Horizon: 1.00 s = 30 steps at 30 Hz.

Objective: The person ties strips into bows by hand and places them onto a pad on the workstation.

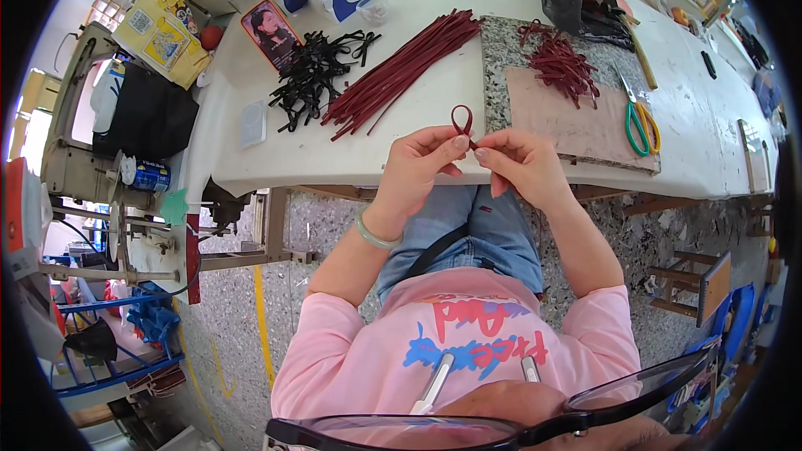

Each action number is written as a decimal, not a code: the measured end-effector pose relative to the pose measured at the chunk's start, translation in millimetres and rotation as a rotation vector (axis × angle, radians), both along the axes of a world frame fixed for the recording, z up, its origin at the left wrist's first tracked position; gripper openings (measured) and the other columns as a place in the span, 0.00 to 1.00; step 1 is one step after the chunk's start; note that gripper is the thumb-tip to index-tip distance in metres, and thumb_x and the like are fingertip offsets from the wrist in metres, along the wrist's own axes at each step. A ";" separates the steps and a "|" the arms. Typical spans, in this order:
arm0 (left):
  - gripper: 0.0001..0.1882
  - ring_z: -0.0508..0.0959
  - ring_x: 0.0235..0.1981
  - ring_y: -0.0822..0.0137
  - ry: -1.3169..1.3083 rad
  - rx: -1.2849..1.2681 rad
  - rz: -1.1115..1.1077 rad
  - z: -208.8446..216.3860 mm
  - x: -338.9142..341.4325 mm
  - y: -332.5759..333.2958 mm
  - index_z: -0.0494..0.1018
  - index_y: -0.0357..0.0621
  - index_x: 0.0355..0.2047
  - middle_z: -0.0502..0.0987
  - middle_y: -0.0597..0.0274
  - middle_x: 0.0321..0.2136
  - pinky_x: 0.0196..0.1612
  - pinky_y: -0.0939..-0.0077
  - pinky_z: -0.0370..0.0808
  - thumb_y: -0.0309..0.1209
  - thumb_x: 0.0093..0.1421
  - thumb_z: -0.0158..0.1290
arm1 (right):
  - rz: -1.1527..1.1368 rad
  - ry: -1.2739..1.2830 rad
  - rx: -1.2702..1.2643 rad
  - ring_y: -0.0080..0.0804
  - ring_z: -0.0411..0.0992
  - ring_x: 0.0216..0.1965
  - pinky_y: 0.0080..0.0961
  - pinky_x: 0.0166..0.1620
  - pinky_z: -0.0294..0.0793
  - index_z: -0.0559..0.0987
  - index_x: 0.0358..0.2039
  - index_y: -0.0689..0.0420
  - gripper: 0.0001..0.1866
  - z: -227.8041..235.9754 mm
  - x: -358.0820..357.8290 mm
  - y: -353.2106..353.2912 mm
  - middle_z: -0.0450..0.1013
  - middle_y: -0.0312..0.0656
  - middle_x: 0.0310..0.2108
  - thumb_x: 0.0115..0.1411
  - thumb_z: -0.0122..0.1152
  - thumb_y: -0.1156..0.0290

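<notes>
I am holding a short dark-red strip [462,119] bent into a small loop, just above the near edge of the white desk [334,159]. My left hand [422,165] is pinching it from the left, thumb and forefinger closed tight on the crossing of the loop, and my right hand [522,165] is pinching the same spot from the right, so both grips are narrow and closed on the strip, fingertips nearly touching each other. The loop is standing up above my fingers.

On the desk beyond my hands a long bundle of red strips [401,73] is lying aslant. To its left a heap of black strips [316,75] is lying. To the right a grey speckled slab [510,58] is carrying a brown board [568,117], and a smaller pile of red pieces [564,65] is lying across them. Green-handled scissors [639,121] are resting on the right edge of the board. Farther back a black plastic bag [581,0] is sitting. I am wearing a pale green bangle [372,234] on my left wrist.
</notes>
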<state>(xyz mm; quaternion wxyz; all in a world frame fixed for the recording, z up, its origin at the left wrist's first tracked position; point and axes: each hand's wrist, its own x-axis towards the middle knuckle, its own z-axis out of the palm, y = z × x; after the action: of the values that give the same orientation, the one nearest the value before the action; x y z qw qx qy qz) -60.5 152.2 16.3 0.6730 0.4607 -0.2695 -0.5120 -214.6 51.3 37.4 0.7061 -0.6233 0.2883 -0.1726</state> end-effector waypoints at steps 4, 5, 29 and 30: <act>0.10 0.74 0.25 0.77 0.187 0.007 -0.123 9.7 4.9 1.1 0.74 0.35 0.36 0.76 0.62 0.29 0.26 0.86 0.74 0.29 0.57 0.53 | 0.055 0.085 -0.081 0.16 0.69 0.22 0.15 0.23 0.67 0.77 0.35 0.60 0.07 -4.8 -6.1 -15.2 0.72 0.33 0.22 0.55 0.59 0.74; 0.10 0.74 0.25 0.77 0.187 0.008 -0.126 11.4 7.8 1.5 0.74 0.35 0.36 0.76 0.62 0.29 0.26 0.86 0.74 0.29 0.57 0.53 | 0.050 0.051 -0.446 0.20 0.70 0.24 0.19 0.26 0.68 0.78 0.34 0.60 0.07 -3.3 -11.0 -21.5 0.73 0.35 0.23 0.53 0.60 0.74; 0.11 0.75 0.24 0.76 -0.067 0.060 0.047 -2.5 6.7 -7.1 0.74 0.30 0.37 0.78 0.59 0.28 0.29 0.85 0.74 0.25 0.55 0.54 | 0.032 -0.038 -0.439 0.25 0.71 0.29 0.22 0.34 0.70 0.77 0.34 0.63 0.06 -15.4 4.3 -15.9 0.75 0.40 0.28 0.55 0.56 0.77; 0.11 0.75 0.24 0.76 -0.066 0.060 0.047 -3.6 6.6 -7.5 0.74 0.30 0.37 0.78 0.59 0.28 0.29 0.85 0.74 0.25 0.55 0.54 | 0.081 -0.083 -0.230 0.23 0.71 0.29 0.20 0.34 0.70 0.77 0.35 0.64 0.07 -16.2 -0.8 -18.8 0.75 0.39 0.28 0.56 0.56 0.77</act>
<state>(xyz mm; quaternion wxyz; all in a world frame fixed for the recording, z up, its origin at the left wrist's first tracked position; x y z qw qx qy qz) -54.0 144.8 12.6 0.6616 0.5034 -0.2652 -0.4884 -215.4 32.4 21.2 0.6477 -0.7036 0.2117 -0.2016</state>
